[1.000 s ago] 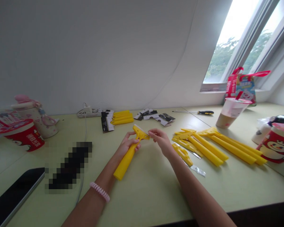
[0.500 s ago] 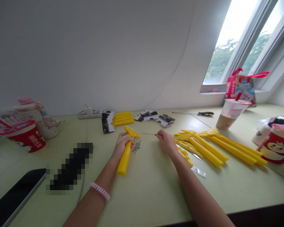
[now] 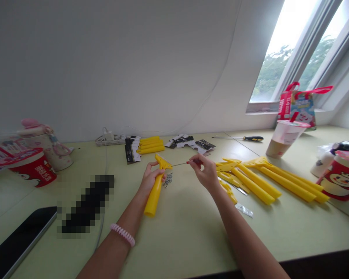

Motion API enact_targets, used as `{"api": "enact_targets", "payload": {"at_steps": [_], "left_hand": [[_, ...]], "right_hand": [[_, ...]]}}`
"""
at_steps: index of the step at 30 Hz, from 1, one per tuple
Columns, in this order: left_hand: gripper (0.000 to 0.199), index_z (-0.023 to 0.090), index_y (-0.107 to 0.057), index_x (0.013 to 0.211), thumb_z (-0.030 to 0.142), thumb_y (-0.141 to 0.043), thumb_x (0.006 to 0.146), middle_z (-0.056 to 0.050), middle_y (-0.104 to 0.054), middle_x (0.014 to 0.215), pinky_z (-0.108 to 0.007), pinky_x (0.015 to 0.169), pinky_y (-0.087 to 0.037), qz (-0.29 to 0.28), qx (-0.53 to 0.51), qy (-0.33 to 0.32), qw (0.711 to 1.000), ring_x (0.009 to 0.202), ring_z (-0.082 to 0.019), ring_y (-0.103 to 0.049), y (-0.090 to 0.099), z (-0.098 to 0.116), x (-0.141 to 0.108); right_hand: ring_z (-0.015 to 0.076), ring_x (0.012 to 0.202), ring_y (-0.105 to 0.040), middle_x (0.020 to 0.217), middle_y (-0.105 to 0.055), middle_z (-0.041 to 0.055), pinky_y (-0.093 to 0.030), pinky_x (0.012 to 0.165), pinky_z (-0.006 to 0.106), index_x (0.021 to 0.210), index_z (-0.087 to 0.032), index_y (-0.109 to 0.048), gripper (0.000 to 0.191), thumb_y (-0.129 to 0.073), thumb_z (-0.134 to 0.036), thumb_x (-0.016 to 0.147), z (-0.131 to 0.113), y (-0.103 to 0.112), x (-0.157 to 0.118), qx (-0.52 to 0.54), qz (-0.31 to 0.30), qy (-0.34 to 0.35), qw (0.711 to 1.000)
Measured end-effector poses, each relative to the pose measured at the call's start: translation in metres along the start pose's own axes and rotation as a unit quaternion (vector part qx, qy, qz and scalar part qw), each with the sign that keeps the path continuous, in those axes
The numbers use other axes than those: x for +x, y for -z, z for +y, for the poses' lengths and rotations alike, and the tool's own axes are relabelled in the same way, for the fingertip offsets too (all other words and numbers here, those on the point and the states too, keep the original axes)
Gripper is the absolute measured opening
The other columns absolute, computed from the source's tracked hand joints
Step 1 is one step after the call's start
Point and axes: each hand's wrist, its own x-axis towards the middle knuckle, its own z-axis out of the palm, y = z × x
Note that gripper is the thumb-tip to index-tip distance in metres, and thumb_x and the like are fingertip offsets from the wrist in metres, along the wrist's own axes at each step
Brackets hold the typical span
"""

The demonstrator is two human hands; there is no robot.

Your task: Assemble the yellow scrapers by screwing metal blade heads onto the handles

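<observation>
A yellow scraper is in my left hand, its wide head pointing up and its hollow handle end toward me. Between finger and thumb, my right hand pinches a thin screwdriver with a small red handle. The tip of its shaft is at the right side of the scraper head; whether it touches a screw is too small to tell. Just right of my left hand lies a pile of small screws. More yellow scrapers lie to the right of my right hand.
Yellow handles and black-and-white cards lie near the wall. Behind the scrapers is a larger screwdriver. A drink cup stands at the right, a red cup and a phone at the left.
My right hand has moved slightly left and up, bringing the screwdriver tip from a gap away to the scraper head. The scraper has shifted very slightly in my left hand.
</observation>
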Motion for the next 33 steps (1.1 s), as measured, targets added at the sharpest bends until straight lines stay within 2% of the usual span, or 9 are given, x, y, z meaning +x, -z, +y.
{"api": "enact_targets", "payload": {"at_steps": [12, 33], "left_hand": [[0.042, 0.02, -0.038, 0.093, 0.009, -0.06, 0.058, 0.0, -0.059, 0.063, -0.016, 0.042, -0.037, -0.013, -0.012, 0.007, 1.0, 0.044, -0.008, -0.053, -0.001, 0.0013, -0.001], [0.043, 0.019, -0.039, 0.093, 0.007, -0.061, 0.058, -0.004, -0.06, 0.067, -0.016, 0.042, -0.038, -0.009, -0.048, 0.026, 0.998, 0.046, -0.009, -0.054, 0.0013, 0.0034, 0.0008]], "right_hand": [[0.0117, 0.057, -0.051, 0.068, -0.062, 0.002, -0.042, 0.055, 0.023, 0.075, -0.018, -0.059, 0.008, -0.054, -0.025, 0.076, 0.001, -0.0022, 0.0006, 0.003, -0.004, 0.005, 1.0], [0.0146, 0.063, -0.057, 0.072, -0.064, 0.0045, -0.045, 0.056, 0.025, 0.077, -0.018, -0.059, 0.014, -0.054, -0.031, 0.077, 0.0035, -0.0021, 0.0003, 0.038, -0.001, -0.03, 0.999]]}}
